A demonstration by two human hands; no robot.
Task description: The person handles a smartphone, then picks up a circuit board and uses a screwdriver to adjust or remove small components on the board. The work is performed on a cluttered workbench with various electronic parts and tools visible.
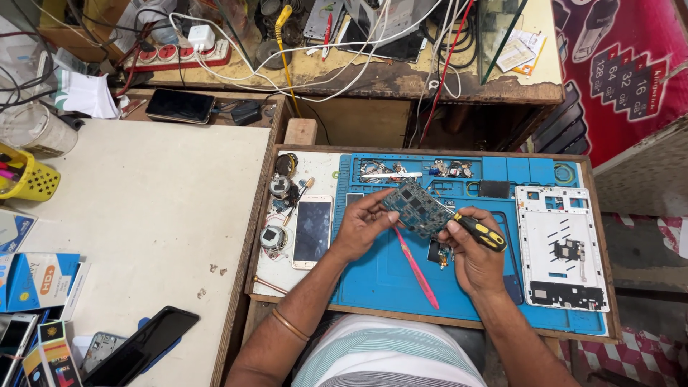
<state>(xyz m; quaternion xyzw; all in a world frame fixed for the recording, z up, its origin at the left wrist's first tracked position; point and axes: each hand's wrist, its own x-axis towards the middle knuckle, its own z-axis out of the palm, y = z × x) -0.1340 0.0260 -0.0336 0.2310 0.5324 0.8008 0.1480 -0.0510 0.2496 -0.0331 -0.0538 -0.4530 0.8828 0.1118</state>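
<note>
My left hand [360, 223] holds a dark blue-green circuit board [416, 208] by its left edge, raised a little over a blue work mat [380, 276]. My right hand [473, 256] grips a screwdriver with a black and yellow handle [482, 232], its tip against the board's right side. A pink plastic pry tool [416, 268] lies on the mat between my hands. A white phone frame [561, 247] lies on the right of the mat. A white phone [312, 231] lies face up left of the mat.
Small round parts [274, 238] and screws sit by the tray's left edge. A pale table [143, 215] on the left bears a black phone [142, 346], boxes and a yellow cup [30, 179]. A cluttered shelf with a power strip [179, 53] and cables runs behind.
</note>
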